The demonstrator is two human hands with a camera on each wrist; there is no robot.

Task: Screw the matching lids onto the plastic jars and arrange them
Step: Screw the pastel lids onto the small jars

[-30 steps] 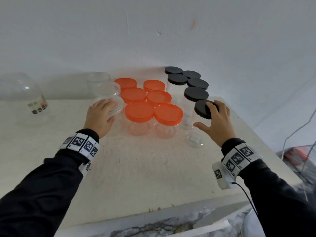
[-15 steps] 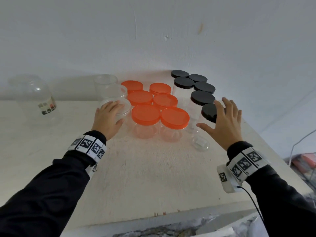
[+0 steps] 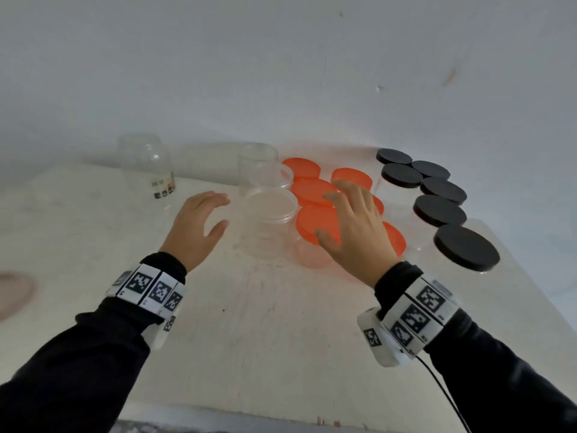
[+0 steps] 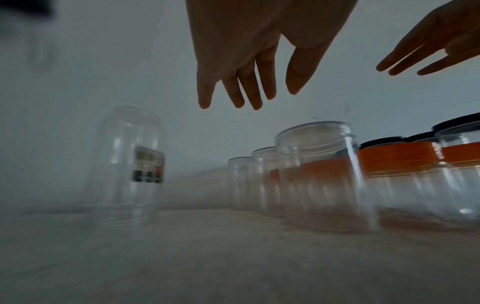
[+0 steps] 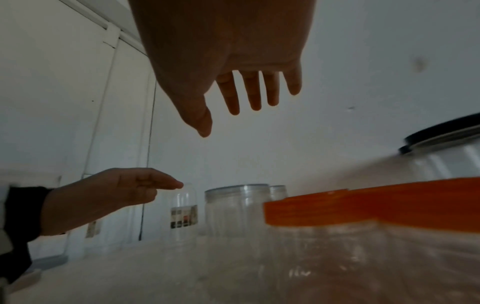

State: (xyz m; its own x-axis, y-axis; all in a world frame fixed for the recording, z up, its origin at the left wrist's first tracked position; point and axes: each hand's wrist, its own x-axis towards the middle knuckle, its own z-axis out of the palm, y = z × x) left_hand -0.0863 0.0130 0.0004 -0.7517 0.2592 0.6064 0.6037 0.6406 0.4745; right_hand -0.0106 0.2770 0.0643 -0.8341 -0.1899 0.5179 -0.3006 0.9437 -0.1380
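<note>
Both hands are hovering with fingers spread, holding nothing: left hand point(image 3: 195, 228) just left of the upright clear-lidded jar point(image 3: 269, 225) at frame centre, right hand point(image 3: 354, 231) over the orange-lidded jars point(image 3: 315, 223).

Table front point(image 3: 265, 339) open — jar rows point(image 3: 270, 210) block the back.

You see a white table point(image 3: 249, 339), a grey wall point(image 3: 281, 73) at 12 o'clock, a pinkish disc point(image 3: 12, 292) at 9 o'clock.
</note>
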